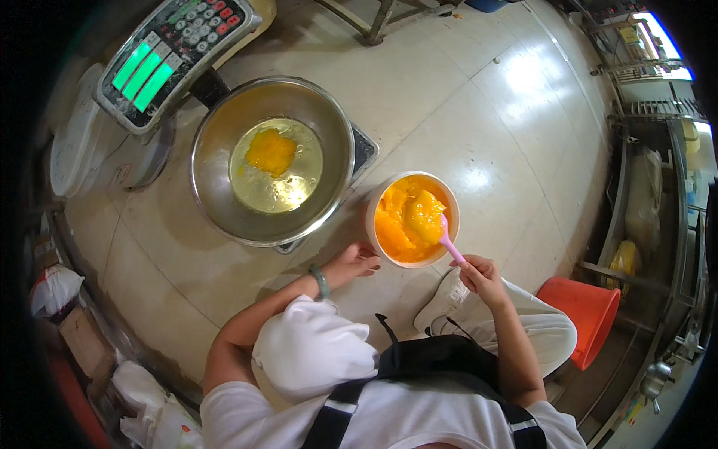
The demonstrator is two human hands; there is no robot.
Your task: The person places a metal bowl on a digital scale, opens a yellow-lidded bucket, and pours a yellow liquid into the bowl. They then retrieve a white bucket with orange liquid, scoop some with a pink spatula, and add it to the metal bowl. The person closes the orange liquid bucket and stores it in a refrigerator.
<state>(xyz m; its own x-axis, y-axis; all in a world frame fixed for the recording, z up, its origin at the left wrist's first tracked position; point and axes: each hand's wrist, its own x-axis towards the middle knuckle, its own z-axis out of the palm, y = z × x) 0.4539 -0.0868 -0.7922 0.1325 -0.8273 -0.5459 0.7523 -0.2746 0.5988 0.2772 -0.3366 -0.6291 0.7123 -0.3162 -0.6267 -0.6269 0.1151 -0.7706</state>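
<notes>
My right hand (481, 278) is closed around the handle of a pink spoon (452, 250). The spoon's head carries a heap of glossy orange-yellow jam-like filling (423, 216) over a white tub (455, 238) filled with the same stuff. Beside the tub's lower left side is my left hand (359, 262), fingers apart and holding nothing; whether it touches the tub I cannot tell. Left of the tub, a wide stainless steel bowl (213, 185) rests on a digital scale's platform (366, 150). Clear yellowish liquid with an orange blob (271, 152) lies in the bowl.
The scale's lit display panel (143, 76) stands at the upper left, near a lidded plastic bucket (126, 151). A red plastic bucket (580, 320) is right of my knee. Metal shelving (617, 185) runs along the right; a cardboard box (84, 342) and bags (143, 387) lie lower left.
</notes>
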